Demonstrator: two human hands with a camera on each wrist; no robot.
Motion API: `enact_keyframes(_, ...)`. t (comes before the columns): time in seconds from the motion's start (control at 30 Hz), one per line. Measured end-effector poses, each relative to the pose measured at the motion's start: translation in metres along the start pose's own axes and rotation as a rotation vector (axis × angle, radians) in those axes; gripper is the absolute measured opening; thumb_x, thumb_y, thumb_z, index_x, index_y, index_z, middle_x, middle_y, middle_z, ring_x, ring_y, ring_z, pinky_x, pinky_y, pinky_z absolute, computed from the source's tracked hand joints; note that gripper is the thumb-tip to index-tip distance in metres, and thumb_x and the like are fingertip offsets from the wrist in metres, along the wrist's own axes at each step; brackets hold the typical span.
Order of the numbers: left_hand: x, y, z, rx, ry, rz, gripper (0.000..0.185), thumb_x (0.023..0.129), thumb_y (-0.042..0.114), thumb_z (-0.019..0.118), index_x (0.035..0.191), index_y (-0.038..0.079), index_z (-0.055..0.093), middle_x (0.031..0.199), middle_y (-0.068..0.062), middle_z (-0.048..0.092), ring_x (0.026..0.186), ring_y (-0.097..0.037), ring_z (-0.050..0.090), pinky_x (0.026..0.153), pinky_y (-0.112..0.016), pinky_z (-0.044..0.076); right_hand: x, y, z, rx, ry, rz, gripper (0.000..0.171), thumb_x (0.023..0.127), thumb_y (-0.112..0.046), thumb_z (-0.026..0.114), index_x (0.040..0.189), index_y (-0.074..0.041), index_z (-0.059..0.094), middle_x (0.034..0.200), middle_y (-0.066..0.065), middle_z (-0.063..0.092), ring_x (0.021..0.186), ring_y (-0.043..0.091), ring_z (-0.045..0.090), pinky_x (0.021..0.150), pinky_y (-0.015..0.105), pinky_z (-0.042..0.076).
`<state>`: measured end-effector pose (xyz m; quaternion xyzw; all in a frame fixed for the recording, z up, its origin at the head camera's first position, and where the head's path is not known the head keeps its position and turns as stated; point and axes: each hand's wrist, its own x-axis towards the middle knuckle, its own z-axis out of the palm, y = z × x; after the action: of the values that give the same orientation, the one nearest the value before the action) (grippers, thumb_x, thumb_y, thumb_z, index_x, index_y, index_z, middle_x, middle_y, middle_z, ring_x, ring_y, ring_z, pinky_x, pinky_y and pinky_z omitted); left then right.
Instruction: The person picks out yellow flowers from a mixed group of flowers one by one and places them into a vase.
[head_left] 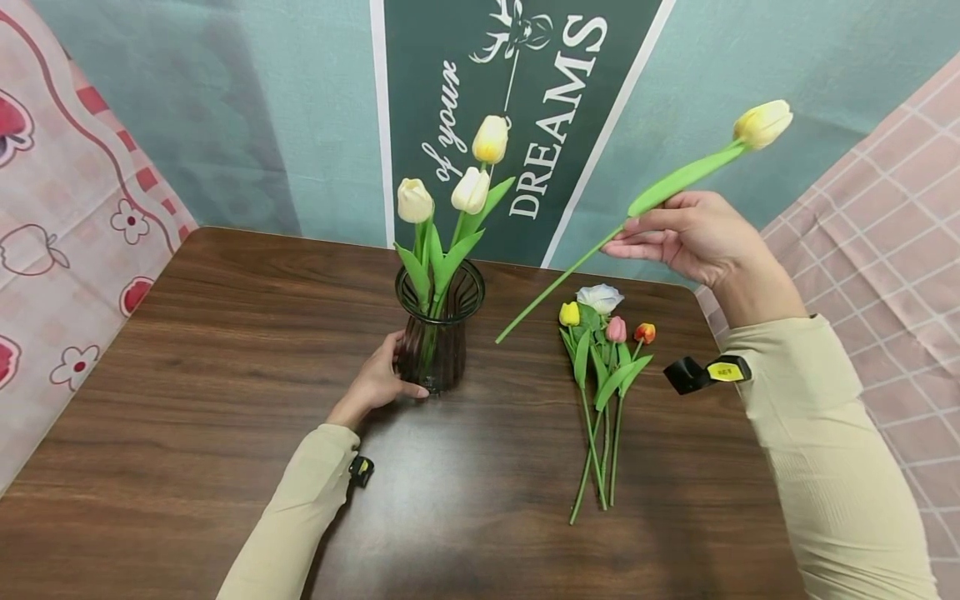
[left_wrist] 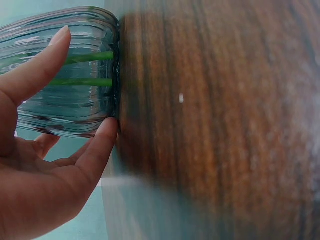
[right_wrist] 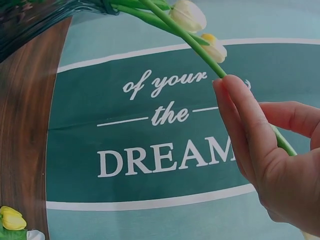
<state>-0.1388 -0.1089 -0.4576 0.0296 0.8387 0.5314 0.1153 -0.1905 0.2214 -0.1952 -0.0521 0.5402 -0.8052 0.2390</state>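
Right grip pinches a long-stemmed yellow tulip; left grip clasps the ribbed vase.

"of your the DREAMS", banner

This looks like a room in a home, arranged as a small decorated corner for flower arranging. A dark wooden table stands against a teal cloth banner with the white word "DREAMS" and a deer drawing. Pink patterned cloths hang at both sides. A ribbed glass vase and artificial tulips lie on the table.
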Motion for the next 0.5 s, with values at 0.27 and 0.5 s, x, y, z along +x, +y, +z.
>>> enact_keyframes(0.27,0.0,0.004,-0.001,-0.004,-0.001,-0.013,0.096,0.06,0.005,0.084,0.137,0.0,0.028,0.131,-0.022,0.042,0.118,-0.037,0.041,0.099,-0.049,0.03,0.005,-0.01,0.002,-0.02,-0.059,0.005,0.022,0.087,0.02,0.036,0.089,0.019,0.058,0.081,0.034,0.061,0.085,0.042,0.063,0.078,0.047,0.049)
enact_keyframes(0.5,0.001,0.008,-0.002,-0.02,-0.007,-0.025,0.096,0.06,0.004,0.084,0.138,0.0,0.027,0.131,-0.023,0.041,0.118,-0.037,0.041,0.099,-0.048,0.031,0.008,-0.022,0.003,-0.028,-0.132,0.021,0.022,0.088,0.019,0.036,0.091,0.022,0.059,0.086,0.036,0.06,0.087,0.042,0.062,0.08,0.045,0.047)
